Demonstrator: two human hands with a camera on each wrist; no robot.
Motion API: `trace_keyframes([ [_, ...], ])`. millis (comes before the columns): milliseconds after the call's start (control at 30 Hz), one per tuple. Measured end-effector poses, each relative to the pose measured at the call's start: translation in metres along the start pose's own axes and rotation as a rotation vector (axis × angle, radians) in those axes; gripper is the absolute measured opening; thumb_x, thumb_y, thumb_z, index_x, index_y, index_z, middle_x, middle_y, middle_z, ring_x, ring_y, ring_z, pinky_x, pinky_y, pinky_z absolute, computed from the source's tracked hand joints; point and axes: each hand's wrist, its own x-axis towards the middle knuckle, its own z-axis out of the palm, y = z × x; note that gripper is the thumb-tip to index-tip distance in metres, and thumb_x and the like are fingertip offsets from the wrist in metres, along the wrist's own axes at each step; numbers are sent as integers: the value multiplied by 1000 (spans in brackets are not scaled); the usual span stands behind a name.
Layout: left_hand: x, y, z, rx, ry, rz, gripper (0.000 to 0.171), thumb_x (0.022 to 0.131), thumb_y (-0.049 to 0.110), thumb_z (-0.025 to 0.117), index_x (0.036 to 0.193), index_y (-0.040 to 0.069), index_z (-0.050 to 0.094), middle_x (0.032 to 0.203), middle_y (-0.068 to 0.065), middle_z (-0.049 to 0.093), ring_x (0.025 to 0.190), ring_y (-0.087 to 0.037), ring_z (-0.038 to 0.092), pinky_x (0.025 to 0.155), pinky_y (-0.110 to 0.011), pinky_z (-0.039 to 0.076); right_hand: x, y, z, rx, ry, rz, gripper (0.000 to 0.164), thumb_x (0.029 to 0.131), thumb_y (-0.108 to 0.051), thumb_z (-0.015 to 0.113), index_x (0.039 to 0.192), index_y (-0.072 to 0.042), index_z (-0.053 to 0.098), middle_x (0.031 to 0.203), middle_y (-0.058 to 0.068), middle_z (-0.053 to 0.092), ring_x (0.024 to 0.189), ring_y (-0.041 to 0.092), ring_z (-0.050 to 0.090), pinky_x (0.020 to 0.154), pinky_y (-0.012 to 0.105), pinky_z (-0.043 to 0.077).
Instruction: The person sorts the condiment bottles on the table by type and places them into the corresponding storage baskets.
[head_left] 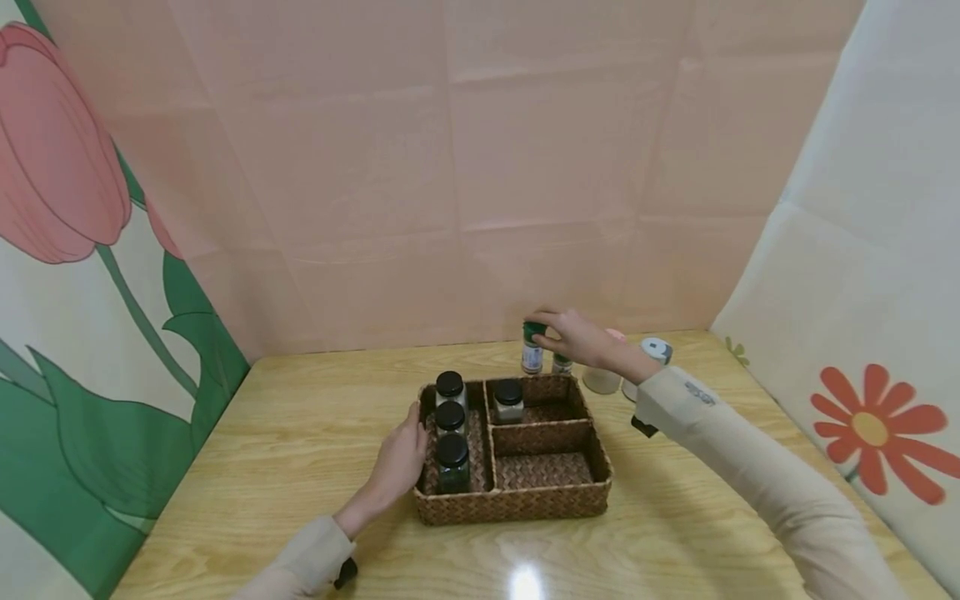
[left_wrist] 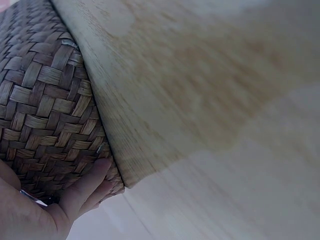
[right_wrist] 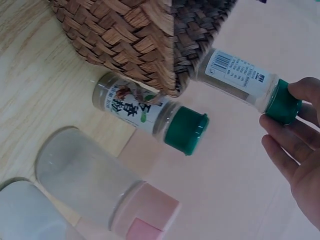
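My right hand (head_left: 581, 337) pinches the green cap of a spice bottle (head_left: 532, 358) behind the basket. The right wrist view shows thumb and fingers around this cap; the bottle's base is hidden by the basket corner. A second green-capped spice bottle (right_wrist: 132, 105) stands beside it, apart from the hand. My left hand (head_left: 401, 454) rests against the left outer wall of the woven basket (head_left: 517, 504), its fingers (left_wrist: 87, 187) stretched along the weave. Three black-lidded jars (head_left: 453, 450) line the basket's left compartment. Another black-lidded jar (head_left: 508, 408) occupies the back right compartment.
Right of the spice bottles stand a clear jar with a pink lid (right_wrist: 90, 175) and a white-lidded container (head_left: 656, 350), both partly behind the right forearm. The wooden table (head_left: 322, 417) meets a pink backdrop at the rear, with patterned cloth panels at both sides.
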Motion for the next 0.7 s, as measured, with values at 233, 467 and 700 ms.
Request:
trace_keyframes([
  [233,0,0,-1,-8,3,-3,48,102,1,45,144,-18,32,75,-11,55,46,-8,42,43,-25,41,-1,-10,-7,-25,19,-31,40,98,-16,64,136,-3,57,131,16,56,71,8,64,66,32,54],
  [467,0,0,-1,4,17,1,46,102,1,45,143,-18,34,80,-16,59,46,-8,42,44,-25,41,-2,-18,-12,-47,44,-78,39,98,-16,64,134,-4,58,129,15,57,71,6,63,64,29,53],
  [700,-1,-1,-1,11,17,6,46,101,-1,46,142,-18,34,78,-16,58,48,-9,43,44,-26,41,-9,-24,-16,-44,39,-91,40,99,-19,64,135,-5,57,130,14,57,55,-1,53,55,26,48],
])
